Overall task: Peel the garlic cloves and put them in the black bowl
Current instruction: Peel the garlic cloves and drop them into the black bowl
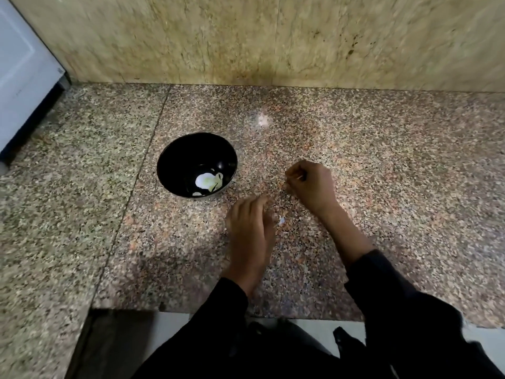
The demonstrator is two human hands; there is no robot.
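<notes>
Right now the right hand (311, 184) hovers low over the speckled granite counter (382, 165), its fingers curled in toward the thumb as if pinching something small. A thin pale sliver shows at the fingertips (296, 177), but the frame is blurred and I cannot tell whether it is a clove, a bit of skin or nothing much at all. Just nearer the person and to that hand's left, the left hand (250, 222) reaches palm down with its fingers loosely bent toward the stone; whether they hold or merely touch anything is hidden under the hand. Between the 2 hands, close to the left one's thumb side, lies a small whitish scrap (281, 220), probably a flake of garlic skin dropped where the peeling goes on.

Further left of both hands, and a little beyond them, sits the black bowl (175, 157), near enough for a short reach, which I take to be the reason for its spot. Pale garlic pieces (206, 180) already rest on its bottom. No unpeeled cloves are plainly visible on the counter, so I judge the job is well along.

Dark sleeves (396, 291) cover both forearms. A stone wall (246, 36) stands behind, with a white appliance (21, 77) at the far left.
</notes>
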